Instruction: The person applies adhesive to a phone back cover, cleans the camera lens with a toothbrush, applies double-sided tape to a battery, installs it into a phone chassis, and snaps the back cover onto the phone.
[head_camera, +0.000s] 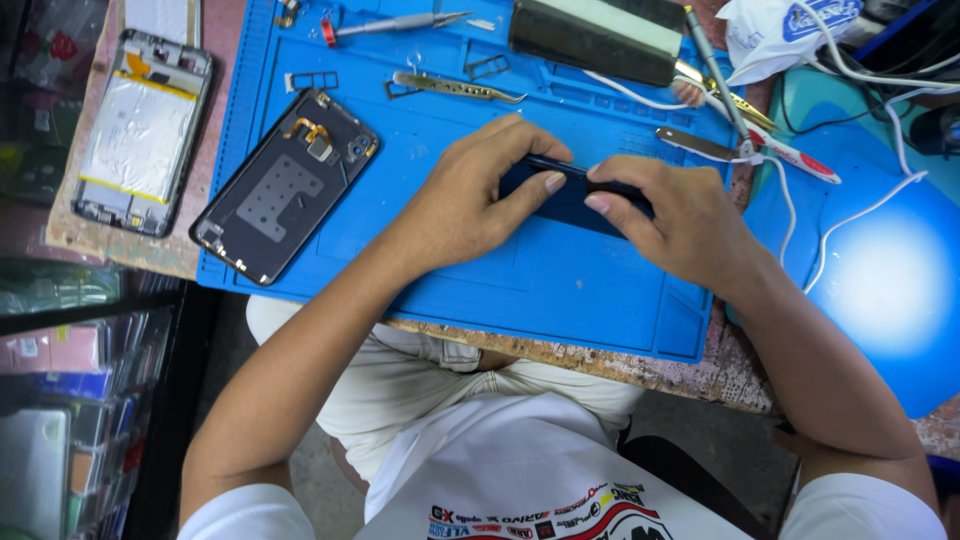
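Note:
Both my hands grip a dark blue phone body (572, 203) held on edge over the blue work mat (560, 290). My left hand (470, 195) clasps its left end, thumb pressed along the near side. On the right end sits my right hand (670, 215), thumb on the near edge and fingers curled over the top. Most of the phone is hidden by my fingers.
A detached dark back cover (285, 185) lies on the mat's left part. An opened phone with a white battery (140, 130) rests on the worn table at far left. Tweezers (455, 88), a screwdriver (395, 25), a dark block (600, 35) and white cables (850, 215) crowd the back and right.

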